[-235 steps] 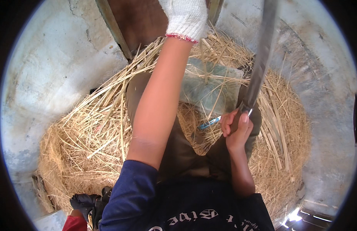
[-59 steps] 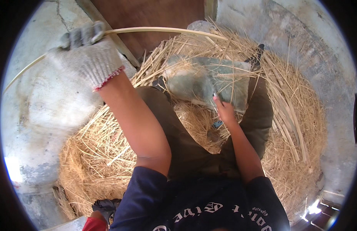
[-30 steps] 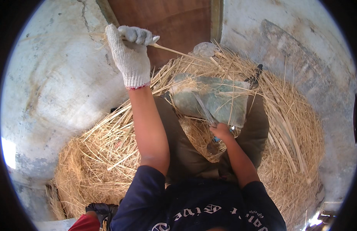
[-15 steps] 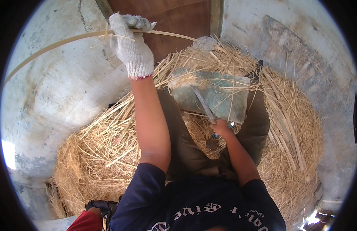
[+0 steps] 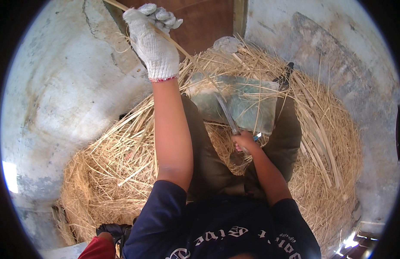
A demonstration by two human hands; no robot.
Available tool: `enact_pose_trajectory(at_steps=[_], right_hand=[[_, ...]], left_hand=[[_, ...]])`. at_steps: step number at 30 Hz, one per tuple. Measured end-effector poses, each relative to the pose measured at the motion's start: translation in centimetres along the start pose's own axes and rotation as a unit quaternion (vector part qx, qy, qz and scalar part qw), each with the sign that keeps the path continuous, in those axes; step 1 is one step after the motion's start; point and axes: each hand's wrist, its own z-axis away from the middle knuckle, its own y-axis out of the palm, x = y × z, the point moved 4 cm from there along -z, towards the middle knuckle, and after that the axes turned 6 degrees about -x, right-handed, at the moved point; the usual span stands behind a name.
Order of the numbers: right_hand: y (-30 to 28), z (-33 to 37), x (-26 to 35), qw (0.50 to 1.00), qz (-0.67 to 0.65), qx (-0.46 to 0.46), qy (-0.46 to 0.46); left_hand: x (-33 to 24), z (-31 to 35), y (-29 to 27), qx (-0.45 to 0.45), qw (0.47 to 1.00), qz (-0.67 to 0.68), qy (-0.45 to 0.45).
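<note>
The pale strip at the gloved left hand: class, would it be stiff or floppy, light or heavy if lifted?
The pale strip is probably light, being so narrow. It looks springy rather than floppy, extending past both sides of the left hand without visible drooping. It may split or fray, judging by the similarly coloured thin strands in the heap.

A head-worn fisheye looks down on left hand and right hand.
</note>
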Motion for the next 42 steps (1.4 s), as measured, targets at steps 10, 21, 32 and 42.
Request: enact_pose_trajectory(at_steps=[10, 21, 32, 42], right_hand=[[-1.2, 1.7, 1.6, 0.996, 0.071, -0.043, 0.026], [-3.6, 3.1, 1.8, 0.979, 0.173, -0.106, -0.012], [-11.7, 14.1, 10.4, 0.991, 0.103, -0.014, -0.083], [-15.9, 24.9, 14.4, 0.908, 0.352, -0.105, -0.200]], left_hand=[[0.3, -0.7, -0.5, 0.035, 0.999, -0.006, -0.016], [-0.1, 0.5, -0.1, -0.178, 0.951, -0.198, 0.157], [2.4, -0.9, 1.0, -0.062, 0.996, -0.056, -0.023], [3.0, -1.5, -0.9, -0.124, 0.992, 0.021, -0.023]])
